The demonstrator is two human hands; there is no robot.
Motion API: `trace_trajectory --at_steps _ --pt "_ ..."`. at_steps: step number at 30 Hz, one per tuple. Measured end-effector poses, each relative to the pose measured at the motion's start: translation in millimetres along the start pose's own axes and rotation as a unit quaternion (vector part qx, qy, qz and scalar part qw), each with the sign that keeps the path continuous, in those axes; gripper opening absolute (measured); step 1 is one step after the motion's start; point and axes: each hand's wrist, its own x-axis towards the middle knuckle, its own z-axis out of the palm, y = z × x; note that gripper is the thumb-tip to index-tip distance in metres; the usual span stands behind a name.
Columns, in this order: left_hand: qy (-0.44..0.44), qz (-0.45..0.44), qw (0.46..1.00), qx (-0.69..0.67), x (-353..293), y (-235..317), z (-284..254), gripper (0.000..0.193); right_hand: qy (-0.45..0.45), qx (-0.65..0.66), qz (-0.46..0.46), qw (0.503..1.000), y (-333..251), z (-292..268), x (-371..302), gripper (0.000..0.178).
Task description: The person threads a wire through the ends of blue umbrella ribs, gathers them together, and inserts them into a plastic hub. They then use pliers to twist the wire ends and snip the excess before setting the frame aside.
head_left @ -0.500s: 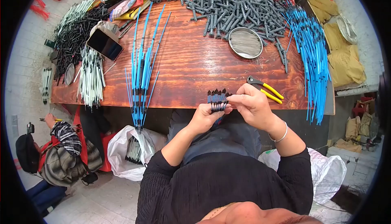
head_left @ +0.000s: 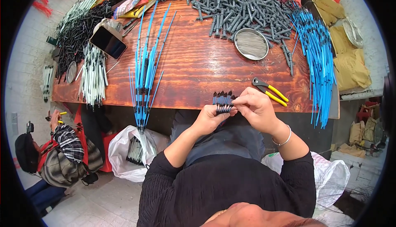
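Observation:
My left hand [head_left: 207,120] is closed around a bundle of thin blue rods with black tips [head_left: 222,99], held upright at the table's front edge. Its black ends stick up in a row above the fingers. My right hand [head_left: 259,110] pinches thumb and forefinger together at the right side of the bundle; whatever is between them is too small to make out. To the right of that hand, end-cutting pliers with yellow handles [head_left: 270,91] lie on the table. Farther back is a round metal dish [head_left: 267,53] of thin wire pins.
Grey plastic pieces [head_left: 235,6] are heaped at the back of the wooden table [head_left: 198,70]. Blue rods [head_left: 317,66] lie along the right side, more blue rods [head_left: 146,68] left. White rods [head_left: 94,76] and a phone [head_left: 108,42] lie farther left. A co-worker [head_left: 68,140] is at lower left.
The view has shifted slightly. My hands keep nearly the same pose, the right fingertips still pinched beside the bundle. The co-worker's hand and yellow-handled tool have moved a little.

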Motion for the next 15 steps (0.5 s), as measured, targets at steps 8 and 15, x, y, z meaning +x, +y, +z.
trace_trajectory --at_steps 8,15 --pt "-0.008 0.04 0.996 -0.081 -0.7 -0.8 -0.4 0.025 0.008 -0.162 -0.092 0.982 -6.0 -1.7 4.6 0.022" --pt "-0.016 0.04 0.995 -0.094 0.5 -0.6 -1.8 0.03 0.041 -0.125 -0.048 0.99 -6.6 4.1 3.5 0.022"
